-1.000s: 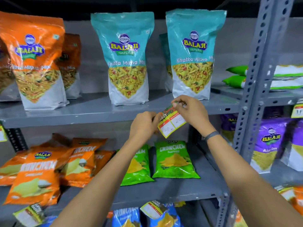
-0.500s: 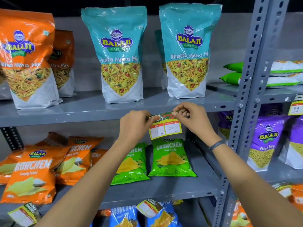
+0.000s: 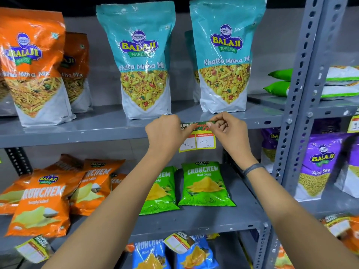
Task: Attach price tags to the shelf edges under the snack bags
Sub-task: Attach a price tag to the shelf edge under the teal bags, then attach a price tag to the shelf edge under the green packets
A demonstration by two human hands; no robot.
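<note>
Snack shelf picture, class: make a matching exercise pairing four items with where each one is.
Items:
1. price tag
2. teal bags
3. green bags
4. purple bag

Places:
A. lying on the middle shelf
B. right of the upright post
C. standing on the top shelf
D. at the shelf edge, held by both hands

Pairs: 1-D, 2-C, 3-A, 4-B

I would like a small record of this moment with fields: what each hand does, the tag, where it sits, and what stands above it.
left hand: pinches the top left of the price tag
right hand: pinches the top right of the price tag
price tag: yellow border, handwritten 40 and 20, upright
place: front edge of the grey shelf, tag hanging below it
above: two teal Khatta Mitha Mix bags, tag below the gap between them
attached: cannot tell
</note>
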